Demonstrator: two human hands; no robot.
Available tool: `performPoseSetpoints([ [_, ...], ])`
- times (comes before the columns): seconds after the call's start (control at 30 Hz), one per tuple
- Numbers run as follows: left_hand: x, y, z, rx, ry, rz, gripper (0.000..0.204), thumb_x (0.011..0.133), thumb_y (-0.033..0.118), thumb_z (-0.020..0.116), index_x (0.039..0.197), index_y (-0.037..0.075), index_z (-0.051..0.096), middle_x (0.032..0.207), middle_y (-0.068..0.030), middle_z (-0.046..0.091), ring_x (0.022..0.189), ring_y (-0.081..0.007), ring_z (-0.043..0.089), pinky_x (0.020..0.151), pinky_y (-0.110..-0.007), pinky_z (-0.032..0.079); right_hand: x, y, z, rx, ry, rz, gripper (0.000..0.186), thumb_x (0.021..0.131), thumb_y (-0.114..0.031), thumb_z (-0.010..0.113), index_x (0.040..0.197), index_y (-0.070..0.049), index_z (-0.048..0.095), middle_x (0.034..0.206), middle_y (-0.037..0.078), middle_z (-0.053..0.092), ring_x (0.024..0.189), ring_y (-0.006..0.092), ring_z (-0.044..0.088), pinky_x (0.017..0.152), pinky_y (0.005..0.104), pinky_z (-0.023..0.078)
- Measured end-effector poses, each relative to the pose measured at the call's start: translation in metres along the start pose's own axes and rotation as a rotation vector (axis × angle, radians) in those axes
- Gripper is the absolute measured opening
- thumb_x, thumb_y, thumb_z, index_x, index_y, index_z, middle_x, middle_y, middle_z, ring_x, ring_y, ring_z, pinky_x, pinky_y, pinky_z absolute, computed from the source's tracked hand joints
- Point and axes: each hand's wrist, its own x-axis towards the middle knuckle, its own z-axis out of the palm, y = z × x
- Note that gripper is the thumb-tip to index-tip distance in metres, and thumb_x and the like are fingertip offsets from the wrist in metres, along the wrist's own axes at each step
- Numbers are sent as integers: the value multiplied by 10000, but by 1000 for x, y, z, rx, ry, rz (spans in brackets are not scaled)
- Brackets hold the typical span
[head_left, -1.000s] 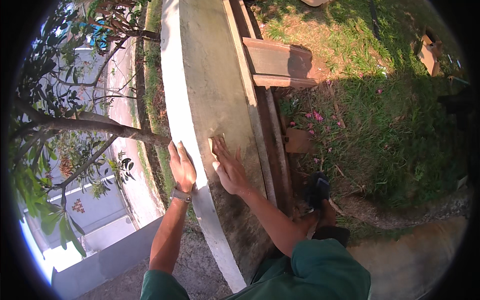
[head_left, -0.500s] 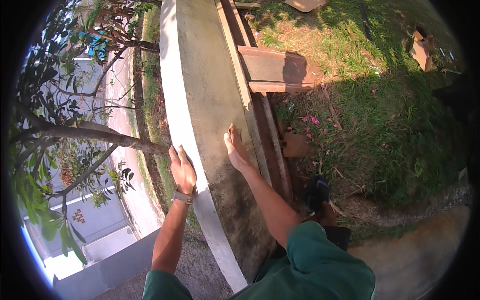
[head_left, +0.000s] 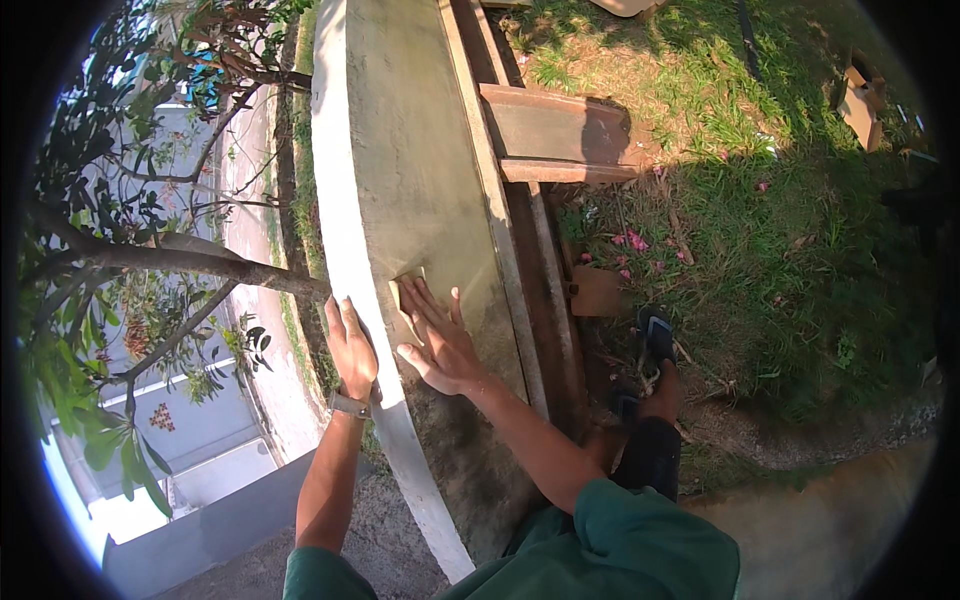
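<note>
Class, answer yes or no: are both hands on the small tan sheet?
No: only the right hand covers the small tan sheet, while the left hand rests at the wall's white edge.

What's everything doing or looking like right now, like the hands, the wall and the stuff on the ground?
Left hand: open, resting at the wall's white edge
Right hand: spread over the tan sheet
Tan sheet: mostly covered, edges peeking out
Wall: dark and stained near the person, paler farther away
Wristband: fastened
Sandal: worn
Pink flowers: scattered on the ground
</note>
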Motion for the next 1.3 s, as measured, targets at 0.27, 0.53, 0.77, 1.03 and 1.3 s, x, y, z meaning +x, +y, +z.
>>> performPoseSetpoints([
  [0.27, -1, -21, -5, -21, -67, -117, 657, 1150, 496, 336, 1478, -51, 492, 1388, -276, 619, 1266, -410, 593, 1100, -453, 432, 29, -29, -11, -80, 94, -41, 770, 1089, -499, 463, 1674, -49, 244, 1743, 209, 220, 1627, 329, 195, 1285, 644, 65],
  [0.53, 0, -73, -6, 94, 14, -263, 804, 1120, 552, 374, 1554, -124, 401, 1607, -327, 428, 1515, -429, 390, 1261, -449, 284, 57, -27, -12, 82, 171, 354, 811, 1104, -545, 396, 1680, -20, 170, 1761, 221, 120, 1639, 388, 74, 1260, 696, 55],
  [0.77, -9, -77, -15, 59, 7, -185, 716, 1141, 468, 383, 1520, -136, 440, 1597, -337, 435, 1507, -434, 399, 1257, -450, 286, 50, -16, -27, 432, 213, 490, 867, 1093, -529, 431, 1672, 34, 116, 1741, 262, 151, 1636, 405, 75, 1266, 685, 58],
  [1.03, -13, -62, -13, 0, 13, -283, 752, 1137, 510, 394, 1530, -131, 431, 1582, -317, 468, 1505, -402, 413, 1241, -454, 307, 44, -20, -34, 18, 18, 410, 877, 1093, -572, 365, 1682, 24, 107, 1744, 277, 131, 1641, 375, 89, 1253, 705, 5],
  [1.3, -12, -52, -14, 210, -47, -324, 726, 1131, 483, 430, 1553, -107, 413, 1596, -306, 457, 1503, -390, 409, 1258, -435, 297, 62, -59, -29, -46, -10, -25, 820, 1097, -497, 416, 1692, -13, 124, 1757, 235, 144, 1638, 376, 113, 1270, 682, 32],
])
